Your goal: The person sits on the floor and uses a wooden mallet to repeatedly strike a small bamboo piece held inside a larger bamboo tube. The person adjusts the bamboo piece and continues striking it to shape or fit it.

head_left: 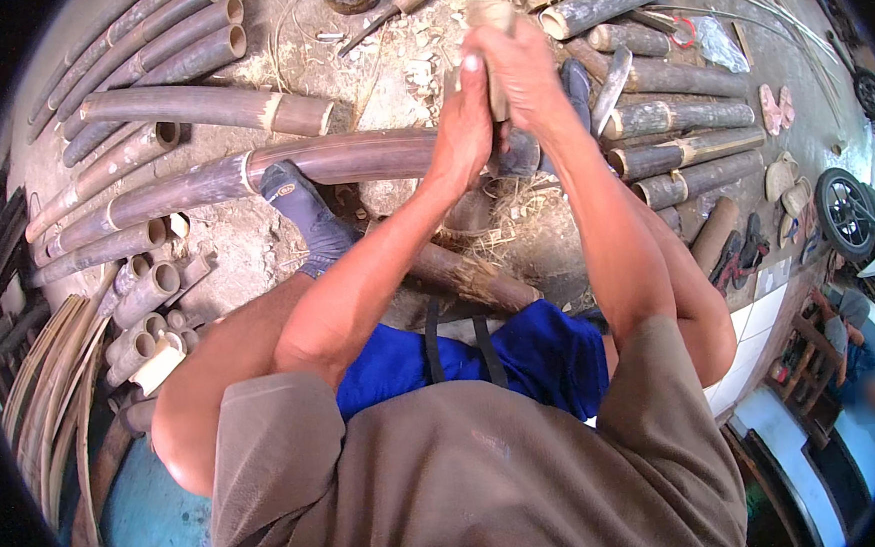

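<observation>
Both my hands are closed together in front of me on a pale piece of wood (490, 16), whose top end sticks up above them. My left hand (461, 122) grips it from the left, thumb pointing up. My right hand (525, 73) wraps it from the right, a little higher. Its lower end is mostly hidden by my hands. Just under them lies a long bamboo pole (350, 159), running off to the left. My left foot, in a dark sock (303, 209), rests on the pole.
Cut bamboo lengths (683, 116) lie at the right, and more bamboo poles (159, 55) at the far left. A wooden-handled blade (392, 14) lies ahead among shavings. Another metal blade (611, 92) leans near my right foot. Split bamboo strips (49, 388) sit at the left.
</observation>
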`<state>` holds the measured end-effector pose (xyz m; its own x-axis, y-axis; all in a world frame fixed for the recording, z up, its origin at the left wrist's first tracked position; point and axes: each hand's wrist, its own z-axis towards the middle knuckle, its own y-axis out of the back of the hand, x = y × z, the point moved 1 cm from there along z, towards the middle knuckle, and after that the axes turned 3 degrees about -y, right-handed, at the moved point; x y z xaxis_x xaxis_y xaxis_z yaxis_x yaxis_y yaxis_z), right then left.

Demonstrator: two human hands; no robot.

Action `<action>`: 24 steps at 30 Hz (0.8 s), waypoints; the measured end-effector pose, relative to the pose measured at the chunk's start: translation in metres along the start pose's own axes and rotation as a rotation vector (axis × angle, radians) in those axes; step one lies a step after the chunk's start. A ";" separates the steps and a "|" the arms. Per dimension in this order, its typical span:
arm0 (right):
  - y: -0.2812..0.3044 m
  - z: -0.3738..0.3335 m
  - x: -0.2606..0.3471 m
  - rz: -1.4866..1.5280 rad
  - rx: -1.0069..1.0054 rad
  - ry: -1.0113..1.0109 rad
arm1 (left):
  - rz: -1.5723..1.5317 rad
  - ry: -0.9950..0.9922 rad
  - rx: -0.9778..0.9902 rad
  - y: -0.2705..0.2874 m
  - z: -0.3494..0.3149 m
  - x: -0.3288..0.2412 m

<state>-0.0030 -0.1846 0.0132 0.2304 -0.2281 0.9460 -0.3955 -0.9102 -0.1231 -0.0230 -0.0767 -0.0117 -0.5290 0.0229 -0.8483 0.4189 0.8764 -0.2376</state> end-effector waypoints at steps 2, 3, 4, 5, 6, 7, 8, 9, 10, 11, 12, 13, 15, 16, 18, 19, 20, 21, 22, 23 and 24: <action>-0.016 0.019 -0.018 -0.194 0.152 -0.136 | -0.191 0.004 -0.148 0.003 0.003 0.020; -0.023 0.026 -0.023 -0.281 0.222 -0.135 | -0.287 0.006 -0.219 0.003 0.003 0.029; -0.030 0.033 -0.023 -0.369 0.291 -0.131 | -0.348 -0.023 -0.226 0.005 0.005 0.033; -0.035 0.039 -0.025 -0.456 0.358 -0.127 | -0.390 -0.058 -0.246 0.004 0.010 0.036; -0.037 0.046 -0.028 -0.518 0.418 -0.149 | -0.432 -0.092 -0.265 0.002 0.014 0.039; -0.037 0.050 -0.031 -0.501 0.400 -0.167 | -0.474 -0.126 -0.289 0.001 0.016 0.039; -0.035 0.054 -0.033 -0.484 0.381 -0.186 | -0.435 -0.112 -0.247 0.002 0.018 0.039; -0.032 0.057 -0.036 -0.467 0.359 -0.205 | -0.415 -0.089 -0.213 0.003 0.022 0.041; -0.029 0.058 -0.039 -0.510 0.237 -0.163 | -0.396 -0.070 -0.181 0.005 0.027 0.042; -0.023 0.059 -0.041 -0.514 0.202 -0.173 | -0.377 -0.050 -0.149 0.006 0.031 0.043; -0.015 0.060 -0.042 -0.518 0.166 -0.182 | -0.298 -0.057 -0.098 0.007 0.033 0.045; -0.011 0.060 -0.041 -0.520 0.126 -0.189 | -0.270 -0.053 -0.071 0.007 0.033 0.041; -0.004 0.052 -0.045 -0.415 -0.002 -0.191 | -0.212 -0.044 -0.018 0.006 0.032 0.035; 0.004 0.050 -0.039 -0.429 -0.062 -0.224 | -0.204 -0.023 0.042 0.004 0.035 0.036; 0.003 0.031 -0.022 -0.319 -0.158 -0.220 | -0.157 0.097 0.096 0.006 0.041 0.042; 0.013 0.028 -0.023 -0.256 -0.212 -0.188 | -0.130 0.152 0.144 0.001 0.044 0.041; 0.024 0.025 -0.030 -0.190 -0.256 -0.158 | -0.106 0.157 0.211 -0.001 0.044 0.037; 0.034 0.022 -0.038 -0.124 -0.298 -0.127 | -0.040 0.187 0.260 -0.004 0.043 0.033; 0.034 0.014 -0.040 -0.068 -0.413 -0.113 | 0.023 0.217 0.299 -0.004 0.042 0.030; 0.035 0.007 -0.040 -0.053 -0.464 -0.082 | 0.086 0.247 0.339 -0.004 0.041 0.028; 0.036 0.000 -0.039 -0.037 -0.516 -0.052 | 0.087 0.266 0.386 -0.004 0.043 0.036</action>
<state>-0.0265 -0.2085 -0.0284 0.2914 -0.2274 0.9292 -0.7701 -0.6320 0.0868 -0.0121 -0.1003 -0.0620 -0.6290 0.2549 -0.7345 0.6872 0.6240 -0.3719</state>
